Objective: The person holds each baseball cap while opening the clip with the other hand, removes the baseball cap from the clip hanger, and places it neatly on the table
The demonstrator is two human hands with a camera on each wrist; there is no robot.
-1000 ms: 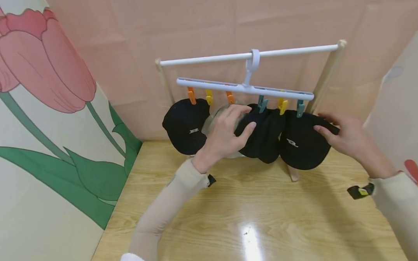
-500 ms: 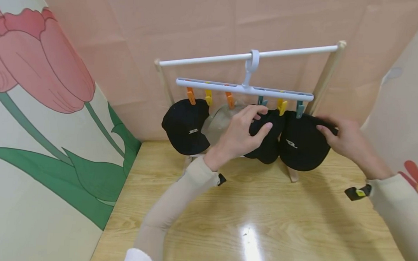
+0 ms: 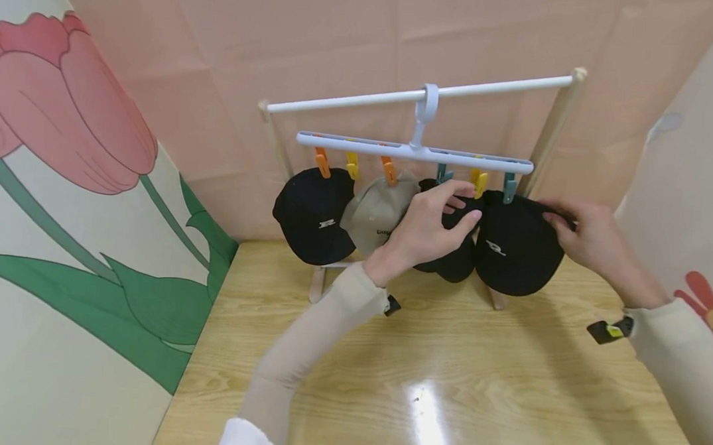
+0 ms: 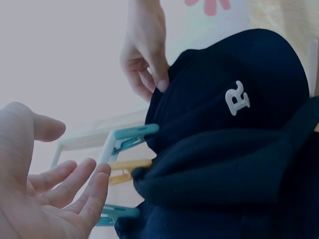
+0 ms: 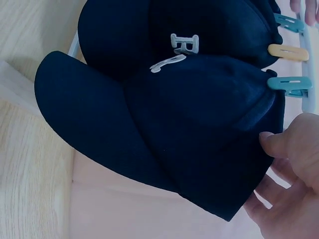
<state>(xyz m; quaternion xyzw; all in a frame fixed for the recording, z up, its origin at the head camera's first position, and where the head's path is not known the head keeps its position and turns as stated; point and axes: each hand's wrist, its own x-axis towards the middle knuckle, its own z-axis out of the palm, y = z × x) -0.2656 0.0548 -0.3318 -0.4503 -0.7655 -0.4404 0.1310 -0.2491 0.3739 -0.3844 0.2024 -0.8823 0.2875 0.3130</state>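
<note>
One cap point(image 3: 519, 246), edge in right hand point(image 3: 597, 240)

Beige sleeves point(image 3: 318, 337); black wrist pieces point(image 3: 598, 332), right with yellow mark point(image 3: 615, 331).

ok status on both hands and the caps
Right hand pinches edge of far-right black cap. Teal clip on that cap too. Left hand holds nothing, partly hides next black cap from head camera.

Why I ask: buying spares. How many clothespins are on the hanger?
6, left to right along the hanger: first orange clothespin, first yellow one, second orange one, first teal one, second yellow one, second teal one. None seems hidden.
</note>
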